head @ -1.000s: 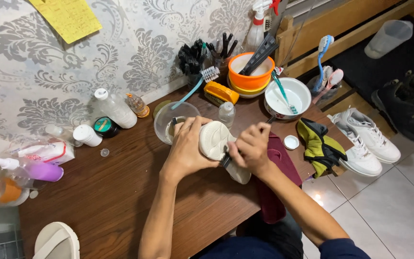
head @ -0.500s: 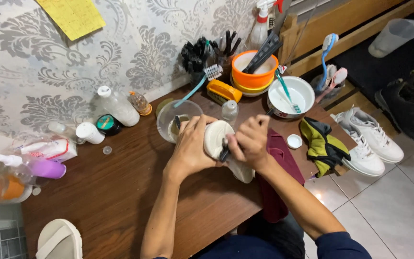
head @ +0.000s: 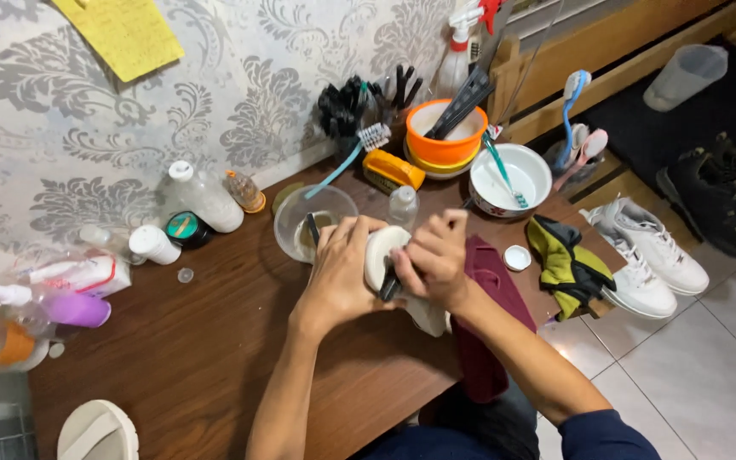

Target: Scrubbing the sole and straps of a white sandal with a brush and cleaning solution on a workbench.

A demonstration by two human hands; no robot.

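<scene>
left hand [head: 338,277] grips the white shoe [head: 382,255] sole-up, steadying it above the table [head: 198,358]. right hand [head: 436,260] is closed on a dark brush [head: 389,285] pressed to the sole; clear bowl [head: 313,223] sits just beyond the left hand for easy reach.

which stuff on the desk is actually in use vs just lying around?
In use: left hand holding white shoe; right hand gripping dark brush; clear bowl just behind; maroon cloth under the wrist.

Lying about: orange bowl, white bowl, purple bottle, white sneakers, yellow-green cloth.
</scene>
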